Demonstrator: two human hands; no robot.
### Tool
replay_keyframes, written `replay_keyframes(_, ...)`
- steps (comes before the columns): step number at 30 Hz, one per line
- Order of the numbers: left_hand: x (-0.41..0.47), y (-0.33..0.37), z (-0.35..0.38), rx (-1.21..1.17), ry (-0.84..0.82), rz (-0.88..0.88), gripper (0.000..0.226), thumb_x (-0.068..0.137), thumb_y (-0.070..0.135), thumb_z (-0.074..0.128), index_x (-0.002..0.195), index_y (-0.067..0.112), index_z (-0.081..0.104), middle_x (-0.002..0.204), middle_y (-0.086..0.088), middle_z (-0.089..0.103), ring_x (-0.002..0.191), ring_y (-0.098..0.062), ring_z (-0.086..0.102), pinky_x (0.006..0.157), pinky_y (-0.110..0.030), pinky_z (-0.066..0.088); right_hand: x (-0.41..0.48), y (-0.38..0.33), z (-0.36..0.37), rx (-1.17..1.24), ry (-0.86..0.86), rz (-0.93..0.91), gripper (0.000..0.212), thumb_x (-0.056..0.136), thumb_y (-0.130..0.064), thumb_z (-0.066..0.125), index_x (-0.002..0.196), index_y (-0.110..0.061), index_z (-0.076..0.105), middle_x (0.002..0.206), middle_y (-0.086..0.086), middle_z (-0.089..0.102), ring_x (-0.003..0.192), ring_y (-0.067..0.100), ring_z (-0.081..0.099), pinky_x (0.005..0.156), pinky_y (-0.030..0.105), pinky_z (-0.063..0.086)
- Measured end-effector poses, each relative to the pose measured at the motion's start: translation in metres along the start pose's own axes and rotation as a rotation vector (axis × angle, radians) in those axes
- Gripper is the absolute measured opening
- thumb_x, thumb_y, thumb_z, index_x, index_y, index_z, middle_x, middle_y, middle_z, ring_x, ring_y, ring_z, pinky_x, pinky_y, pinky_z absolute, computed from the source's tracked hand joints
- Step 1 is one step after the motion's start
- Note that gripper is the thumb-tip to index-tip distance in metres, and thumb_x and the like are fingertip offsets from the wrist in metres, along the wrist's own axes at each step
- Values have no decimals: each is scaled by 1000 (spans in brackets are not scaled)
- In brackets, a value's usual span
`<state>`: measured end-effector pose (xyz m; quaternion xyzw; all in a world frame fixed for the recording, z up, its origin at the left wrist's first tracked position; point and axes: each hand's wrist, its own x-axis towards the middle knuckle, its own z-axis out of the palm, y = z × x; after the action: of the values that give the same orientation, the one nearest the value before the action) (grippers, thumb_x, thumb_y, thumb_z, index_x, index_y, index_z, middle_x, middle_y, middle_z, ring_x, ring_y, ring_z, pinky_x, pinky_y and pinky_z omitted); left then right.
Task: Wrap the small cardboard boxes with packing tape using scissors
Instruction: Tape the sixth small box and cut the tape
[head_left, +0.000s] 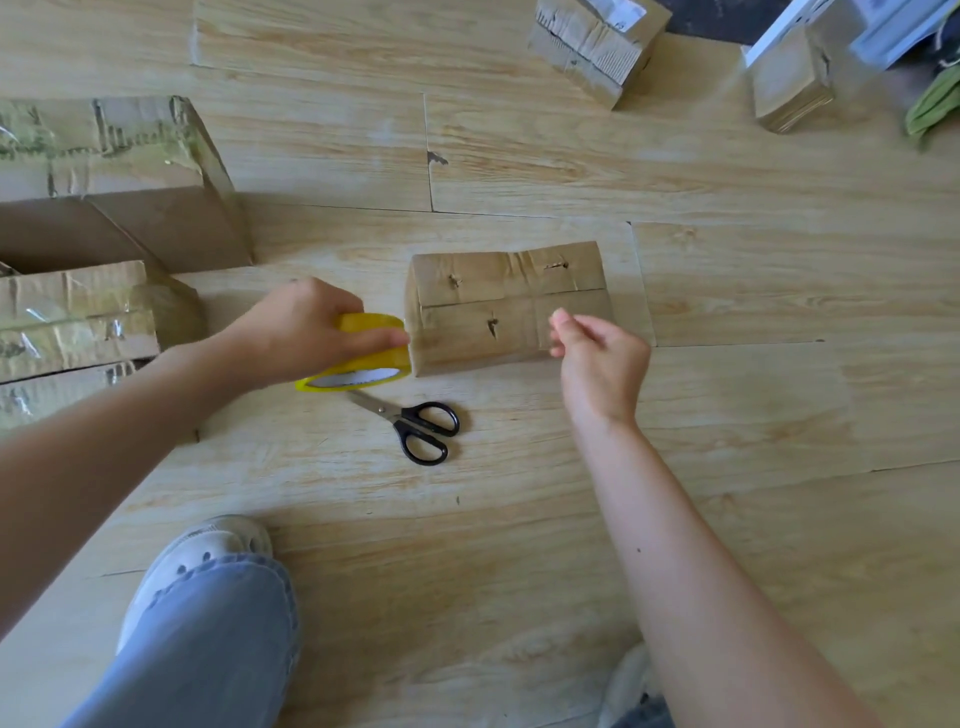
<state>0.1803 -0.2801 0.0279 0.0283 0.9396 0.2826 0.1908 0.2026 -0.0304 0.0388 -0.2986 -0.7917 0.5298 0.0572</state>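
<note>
Nearest to me, well short of the small cardboard box (483, 312), my jeans leg (208, 623) and white shoe (208, 540) stand on the wooden floor (727, 415). Between the shoe and the box lie the scissors (415, 428). Their blades are closed, the black handles are toward me, and the tips point at the box's left end.

My left hand (306, 327) grips the yellow tape roll (374, 358) from above, fingers curled over its rim. The roll stands on edge, pressed against the box's left end.

The box itself lies flat on the floor in the middle, its top flaps meeting in a seam along its length.

My right hand (602, 358) hovers over the box's right end, thumb and forefinger brought together and the other fingers loosely curled. I cannot tell whether clear tape is pinched between them.

Left of the box, beyond my left arm, sit two large cartons (78, 312) with crinkled clear tape on them.

Far beyond the box and to its right stand two more small boxes (592, 47), well apart from it. Something green (935, 104) lies at the far right edge.
</note>
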Motion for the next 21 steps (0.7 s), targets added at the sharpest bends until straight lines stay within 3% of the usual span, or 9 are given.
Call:
replay_keyframes(2,0,0,1,-33,14,0,75,55,82,48,58,7,49,48,2,36,46,-13,36,45,-27,29,7,4,-2,-87,28,-43,19,91,-21,68,98,-4,75,82,4,72,80,22,68,79,31,56)
replay_keyframes(4,0,-2,0,-54,47,-15,68,61,79,53,54,12,47,45,6,34,43,-12,35,45,-27,28,9,8,-3,-209,38,-134,18,91,-24,67,94,-9,76,71,-5,67,73,17,66,67,17,49)
replay_keyframes(6,1,-4,2,-38,80,-26,61,69,71,60,52,14,47,43,7,34,42,-10,35,44,-26,27,7,14,0,-301,55,-212,18,92,-26,66,91,-12,77,72,-4,66,70,16,62,58,13,39)
replay_keyframes(10,2,-4,7,-21,107,-30,59,73,66,63,52,13,47,45,5,34,42,-10,35,43,-26,25,4,23,6,-334,113,-314,16,93,-21,64,95,-12,77,85,5,69,72,17,59,63,24,43)
replay_keyframes(17,3,-4,11,-10,137,-46,57,76,61,63,50,14,42,46,3,34,43,-12,34,43,-25,24,-2,31,14,-298,214,-453,12,90,-14,67,90,-7,76,81,5,67,65,19,55,67,40,50)
replay_keyframes(21,5,-3,15,-3,122,-56,59,76,62,63,49,15,39,46,3,34,44,-12,35,43,-24,23,1,38,18,-424,250,-553,10,88,-16,68,88,-9,76,81,5,67,69,26,61,69,36,45)
